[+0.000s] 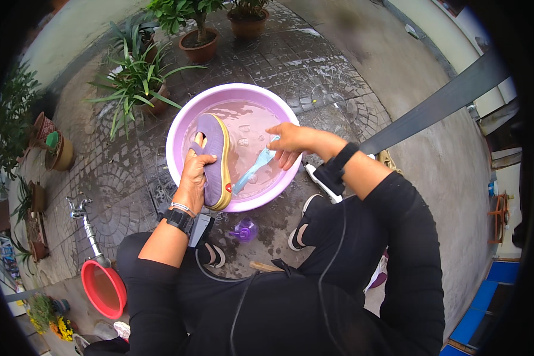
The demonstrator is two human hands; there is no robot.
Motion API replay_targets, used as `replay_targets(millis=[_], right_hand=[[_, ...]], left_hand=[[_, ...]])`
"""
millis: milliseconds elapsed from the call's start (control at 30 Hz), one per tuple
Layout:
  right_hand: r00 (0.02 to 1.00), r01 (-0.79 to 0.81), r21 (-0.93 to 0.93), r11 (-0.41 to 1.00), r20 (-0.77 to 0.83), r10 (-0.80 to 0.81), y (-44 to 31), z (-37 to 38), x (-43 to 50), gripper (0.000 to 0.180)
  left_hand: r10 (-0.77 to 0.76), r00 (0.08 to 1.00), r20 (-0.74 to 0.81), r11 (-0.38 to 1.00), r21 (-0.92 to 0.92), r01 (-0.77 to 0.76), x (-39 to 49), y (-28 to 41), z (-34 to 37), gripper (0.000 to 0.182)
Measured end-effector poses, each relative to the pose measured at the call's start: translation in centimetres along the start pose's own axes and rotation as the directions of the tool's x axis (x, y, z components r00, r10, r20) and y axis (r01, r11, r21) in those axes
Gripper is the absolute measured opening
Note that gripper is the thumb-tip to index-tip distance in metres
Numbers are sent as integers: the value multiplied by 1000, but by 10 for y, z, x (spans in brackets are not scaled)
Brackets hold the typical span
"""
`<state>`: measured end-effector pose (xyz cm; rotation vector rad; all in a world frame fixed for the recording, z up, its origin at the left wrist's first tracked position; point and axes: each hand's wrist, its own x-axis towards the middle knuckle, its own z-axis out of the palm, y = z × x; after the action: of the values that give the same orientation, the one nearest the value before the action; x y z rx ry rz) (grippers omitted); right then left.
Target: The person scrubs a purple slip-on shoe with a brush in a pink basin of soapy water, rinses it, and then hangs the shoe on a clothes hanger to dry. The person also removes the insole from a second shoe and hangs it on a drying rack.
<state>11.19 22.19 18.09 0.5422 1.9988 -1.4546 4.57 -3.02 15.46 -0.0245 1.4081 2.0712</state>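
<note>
My left hand [193, 175] grips a purple slip-on shoe [213, 160] with a yellow sole, its thumb on the upper and fingertips inside the opening. The shoe is tilted on its side over the left part of a pink-purple plastic basin [178, 129]. Cloudy water [249, 115] with a few bubbles fills the basin. At its right rim my right hand [291, 142] has its fingers loosely spread around the upper end of a light-blue plastic tool [256, 167], perhaps a brush. The tool slants down into the water; whether the fingers grip it cannot be told.
A clear purple bottle or jug [244, 230] stands between my feet, near a wooden piece [264, 266]. To the left are a metal tap [86, 227] and a red basin [85, 278] holding water. Potted plants [199, 46] line the far side of the wet paving [293, 58].
</note>
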Motion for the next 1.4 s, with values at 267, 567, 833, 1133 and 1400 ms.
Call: replay_targets(millis=[267, 567, 833, 1133, 1400], right_hand=[[984, -94, -559, 824, -177, -8, 64, 99, 101, 44], [885, 234, 359, 904, -463, -45, 35, 59, 63, 53], [888, 440, 339, 831, -300, -348, -11, 42, 7, 59], [690, 416, -472, 777, -392, -608, -8, 99, 24, 54], [768, 356, -400, 845, -390, -508, -16, 88, 39, 52]], left_hand=[[6, 997, 72, 998, -64, -2, 8, -6, -19, 81], [87, 985, 147, 991, -117, -70, 13, -2, -28, 81], [-17, 989, 145, 995, -91, 31, 7, 1, -21, 82], [52, 986, 160, 997, -68, -41, 18, -5, -17, 86], [37, 977, 210, 999, -16, -34, 19, -15, -2, 84]])
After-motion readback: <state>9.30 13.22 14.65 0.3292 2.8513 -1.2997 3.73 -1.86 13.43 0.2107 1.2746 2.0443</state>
